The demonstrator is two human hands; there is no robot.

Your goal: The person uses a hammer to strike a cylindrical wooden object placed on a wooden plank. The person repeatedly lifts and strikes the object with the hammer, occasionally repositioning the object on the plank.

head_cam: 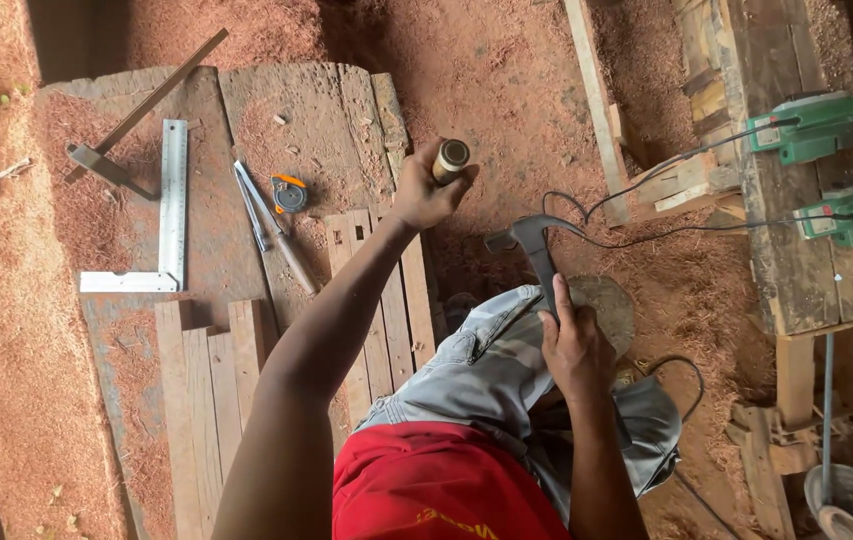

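Note:
My left hand (426,192) is stretched forward and closed around a short wooden-handled tool (450,160) whose round butt end faces the camera; its working end is hidden by the hand. My right hand (576,350) grips the handle of a dark claw hammer (528,240), its head pointing up and away above my knee. Both hands hover over a row of notched wooden slats (386,300) lying on the sawdust-covered ground.
On a worn board to the left lie a metal framing square (168,215), a tape measure (289,193), a chisel and pencil (281,235) and a metal bar. More slats (206,390) lie at the lower left. Two green power tools (816,125) with black cords rest on a bench at the right.

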